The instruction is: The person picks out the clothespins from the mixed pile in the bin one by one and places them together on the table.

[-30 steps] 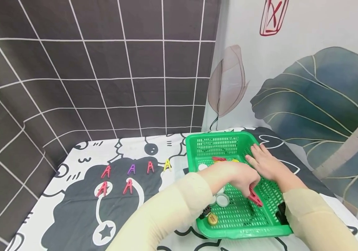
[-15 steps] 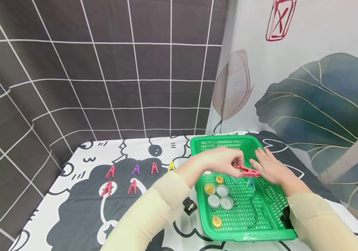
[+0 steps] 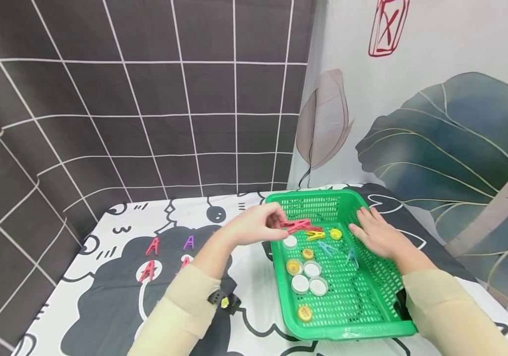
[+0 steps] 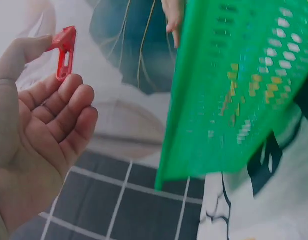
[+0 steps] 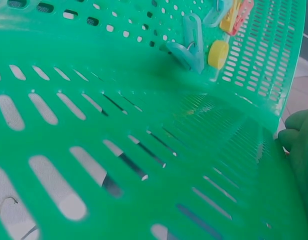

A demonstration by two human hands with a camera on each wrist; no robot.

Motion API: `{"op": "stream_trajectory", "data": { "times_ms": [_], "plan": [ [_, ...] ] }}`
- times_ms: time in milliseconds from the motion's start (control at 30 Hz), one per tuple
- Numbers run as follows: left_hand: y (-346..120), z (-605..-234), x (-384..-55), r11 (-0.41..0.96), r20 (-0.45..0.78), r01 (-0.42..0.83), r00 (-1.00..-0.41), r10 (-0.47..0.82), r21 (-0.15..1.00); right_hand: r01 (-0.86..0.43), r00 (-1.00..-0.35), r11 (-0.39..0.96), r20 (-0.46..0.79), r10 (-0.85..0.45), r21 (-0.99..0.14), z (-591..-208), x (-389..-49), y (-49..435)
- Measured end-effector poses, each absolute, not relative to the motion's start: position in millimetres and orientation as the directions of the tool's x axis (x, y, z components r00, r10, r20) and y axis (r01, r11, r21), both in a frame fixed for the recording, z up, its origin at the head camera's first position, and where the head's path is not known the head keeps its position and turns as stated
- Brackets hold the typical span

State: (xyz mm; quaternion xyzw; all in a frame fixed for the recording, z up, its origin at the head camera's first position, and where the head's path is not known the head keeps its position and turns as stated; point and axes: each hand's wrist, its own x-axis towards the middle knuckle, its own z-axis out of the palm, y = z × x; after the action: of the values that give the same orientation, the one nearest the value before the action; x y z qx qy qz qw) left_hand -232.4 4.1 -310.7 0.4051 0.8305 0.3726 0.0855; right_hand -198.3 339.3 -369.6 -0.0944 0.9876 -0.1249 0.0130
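My left hand (image 3: 254, 225) pinches a red clothespin (image 3: 296, 226) between thumb and fingertips, over the left rim of a green plastic basket (image 3: 352, 332). The left wrist view shows the same red clothespin (image 4: 67, 55) held at its end. My right hand (image 3: 380, 235) rests with straight fingers on the basket's right wall. Inside the basket lie a yellow clothespin (image 3: 315, 235), two light blue clothespins (image 3: 327, 248), part of another red one, and several white caps (image 3: 300, 284) and yellow caps (image 3: 305, 313).
Left of the basket, clothespins stand spread on the patterned cloth: red ones (image 3: 152, 246) and a purple one (image 3: 189, 242). My left forearm hides some of the cloth there. A dark tiled-pattern curtain (image 3: 147, 89) hangs behind.
My left hand has lifted the red clothespin from inside the basket and carried it leftward to the left rim. My right hand has stayed on the right wall.
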Motion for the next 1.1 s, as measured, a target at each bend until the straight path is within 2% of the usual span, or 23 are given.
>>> {"op": "stream_trajectory", "data": {
  "times_ms": [233, 400, 633, 800, 1100],
  "plan": [
    [-35, -332, -233, 0.426, 0.177, 0.544, -0.742, 0.647, 0.723, -0.171, -0.983, 0.954, -0.016, -0.181, -0.248, -369, -198, 337],
    [-62, -353, -232, 0.516, 0.170, 0.494, -0.817, 0.551, 0.700, -0.169, -0.983, 0.952, -0.025, -0.181, -0.255, -368, -197, 337],
    [-99, -381, -223, 0.633, 0.115, 0.343, -0.921, 0.373, 0.693, -0.175, -0.982, 0.948, -0.023, -0.188, -0.264, -369, -197, 339],
    [-117, -399, -220, 0.677, 0.067, 0.260, -0.952, 0.297, 0.689, -0.167, -0.982, 0.948, -0.035, -0.184, -0.272, -368, -198, 340],
    [-130, -425, -214, 0.702, 0.069, 0.210, -0.972, 0.223, 0.681, -0.168, -0.983, 0.951, -0.031, -0.182, -0.259, -369, -200, 340]
  ]
}}
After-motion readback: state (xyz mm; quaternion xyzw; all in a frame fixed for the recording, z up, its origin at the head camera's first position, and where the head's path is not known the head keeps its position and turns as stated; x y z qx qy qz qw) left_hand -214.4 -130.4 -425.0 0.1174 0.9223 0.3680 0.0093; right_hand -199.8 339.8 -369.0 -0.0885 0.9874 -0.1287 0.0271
